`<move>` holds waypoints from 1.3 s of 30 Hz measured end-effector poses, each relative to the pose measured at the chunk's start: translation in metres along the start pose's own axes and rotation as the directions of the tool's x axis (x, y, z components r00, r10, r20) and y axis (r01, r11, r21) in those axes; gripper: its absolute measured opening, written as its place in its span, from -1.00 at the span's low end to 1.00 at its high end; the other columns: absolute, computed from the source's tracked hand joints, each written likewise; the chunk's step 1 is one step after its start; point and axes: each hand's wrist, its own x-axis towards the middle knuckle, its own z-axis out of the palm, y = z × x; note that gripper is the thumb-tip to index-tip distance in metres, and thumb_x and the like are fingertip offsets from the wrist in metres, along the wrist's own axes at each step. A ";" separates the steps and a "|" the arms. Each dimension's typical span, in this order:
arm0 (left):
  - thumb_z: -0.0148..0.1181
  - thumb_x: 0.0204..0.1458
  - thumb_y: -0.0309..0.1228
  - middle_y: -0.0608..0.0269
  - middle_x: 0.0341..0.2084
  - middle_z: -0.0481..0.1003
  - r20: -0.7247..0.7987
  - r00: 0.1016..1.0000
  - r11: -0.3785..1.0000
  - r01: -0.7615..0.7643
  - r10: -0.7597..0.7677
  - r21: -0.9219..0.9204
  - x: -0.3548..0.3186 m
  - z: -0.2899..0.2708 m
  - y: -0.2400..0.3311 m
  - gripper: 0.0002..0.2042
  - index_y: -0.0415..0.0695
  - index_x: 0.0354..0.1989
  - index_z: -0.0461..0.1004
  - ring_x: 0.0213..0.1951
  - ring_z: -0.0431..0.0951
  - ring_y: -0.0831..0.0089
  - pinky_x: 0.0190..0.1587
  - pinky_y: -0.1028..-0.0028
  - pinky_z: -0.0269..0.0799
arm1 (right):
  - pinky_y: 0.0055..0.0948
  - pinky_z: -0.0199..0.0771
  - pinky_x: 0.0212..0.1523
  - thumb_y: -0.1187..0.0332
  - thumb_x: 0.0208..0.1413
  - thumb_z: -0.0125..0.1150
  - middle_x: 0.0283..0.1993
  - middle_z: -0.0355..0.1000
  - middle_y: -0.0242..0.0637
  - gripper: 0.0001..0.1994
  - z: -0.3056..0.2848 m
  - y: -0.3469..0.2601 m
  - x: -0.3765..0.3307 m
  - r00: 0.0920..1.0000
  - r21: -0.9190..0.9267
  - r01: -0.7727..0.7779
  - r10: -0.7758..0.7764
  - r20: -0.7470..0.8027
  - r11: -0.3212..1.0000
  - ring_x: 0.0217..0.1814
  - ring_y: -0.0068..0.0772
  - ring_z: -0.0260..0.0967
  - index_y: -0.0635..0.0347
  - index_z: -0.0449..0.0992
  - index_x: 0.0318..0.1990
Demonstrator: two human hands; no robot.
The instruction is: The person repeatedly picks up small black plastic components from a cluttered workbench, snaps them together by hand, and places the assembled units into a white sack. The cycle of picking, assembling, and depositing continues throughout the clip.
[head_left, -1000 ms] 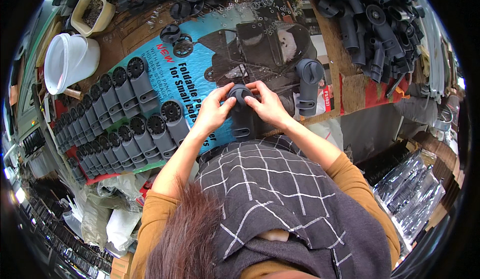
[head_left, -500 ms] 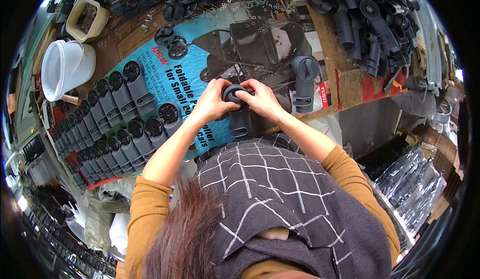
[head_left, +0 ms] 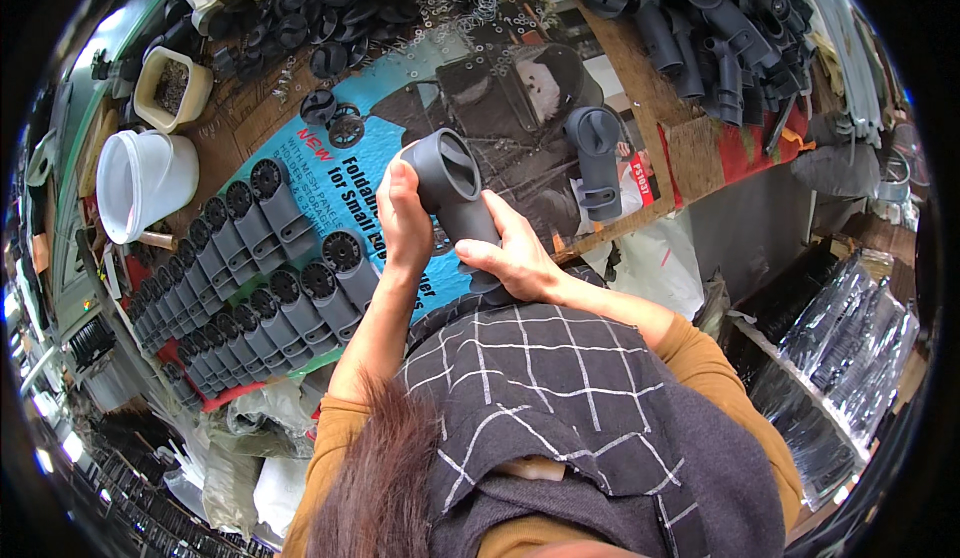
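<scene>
A dark grey plastic tube fitting [head_left: 468, 220] with a round, ridged cap on its head is held tilted between my hands, over the near edge of the printed sheet. My left hand [head_left: 405, 220] is closed round the side of the head, its fingers partly hidden behind it. My right hand [head_left: 518, 254] grips the tubular body lower down, thumb on the near side. To the right lies a similar capped fitting [head_left: 597, 158]. Nearest my left forearm stand rows of grey fittings [head_left: 285, 303] with black spoked discs on their tops.
A blue printed sheet [head_left: 395, 73] covers the wooden bench [head_left: 655, 88]. Loose black caps [head_left: 327, 61] and small metal springs and rings [head_left: 470, 3] lie at the back. Grey fittings [head_left: 725, 43] are heaped far right. A white bucket [head_left: 145, 186] and a cream tub [head_left: 172, 90] stand left.
Both hands have turned and lifted the fitting, so its cap faces toward the right. My left hand now wraps the head; my right hand has moved from the cap down to the body.
</scene>
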 end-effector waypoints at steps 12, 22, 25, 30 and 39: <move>-0.21 0.23 0.05 0.17 -0.31 0.54 0.109 0.989 0.910 0.133 -0.097 -0.392 -0.010 0.014 0.004 -0.48 -0.22 -0.17 0.47 -0.27 0.54 0.37 -0.11 0.39 0.44 | -0.17 0.37 -0.13 -0.09 -0.09 0.27 -0.28 0.39 -0.11 -0.32 -0.011 -0.011 -0.003 0.958 -0.449 0.087 -0.198 -0.207 0.889 -0.18 -0.07 0.38 0.24 0.23 0.04; -0.27 0.26 -0.07 0.18 -0.32 0.52 0.166 0.986 0.978 0.040 -0.005 -0.206 -0.021 0.029 0.002 -0.50 -0.30 -0.15 0.46 -0.30 0.49 0.44 -0.17 0.47 0.38 | -0.23 0.18 -0.29 0.09 0.20 0.03 -0.45 0.39 -0.24 -0.69 -0.025 -0.007 0.008 0.706 -0.827 0.319 -0.699 -0.118 0.462 -0.40 -0.15 0.24 0.12 0.37 -0.42; -0.34 0.27 -0.05 0.20 -0.34 0.53 0.115 0.993 0.971 0.012 0.016 -0.238 -0.015 0.027 0.003 -0.48 -0.26 -0.16 0.46 -0.32 0.50 0.45 -0.18 0.46 0.39 | -0.21 0.29 -0.17 -0.10 0.09 0.12 -0.31 0.41 -0.08 -0.50 -0.019 -0.002 -0.005 0.781 -0.662 0.296 -0.573 -0.247 0.689 -0.24 -0.07 0.35 0.21 0.37 -0.14; -0.31 0.25 -0.01 0.28 -0.41 0.54 0.110 0.960 0.921 0.278 -0.257 -0.274 -0.005 0.022 0.011 -0.50 -0.18 -0.20 0.47 -0.33 0.52 0.45 -0.19 0.47 0.39 | -0.06 0.36 -0.04 0.09 -0.06 0.35 -0.07 0.39 0.10 -0.23 -0.006 0.012 -0.016 0.850 -0.522 0.355 -0.500 -0.165 0.776 -0.05 0.14 0.39 0.27 0.09 0.21; 0.43 -0.24 -0.56 0.19 -0.08 0.34 0.231 0.969 0.995 -0.095 0.083 0.041 -0.027 0.036 0.004 -0.20 -0.05 0.22 0.08 -0.06 0.43 0.44 -0.02 0.45 0.43 | -0.46 0.32 -0.04 0.15 0.14 0.20 -0.14 0.43 -0.23 -0.59 -0.056 0.033 -0.023 0.968 -0.343 -0.026 -0.061 -0.242 0.939 -0.05 -0.52 0.32 0.31 0.40 -0.04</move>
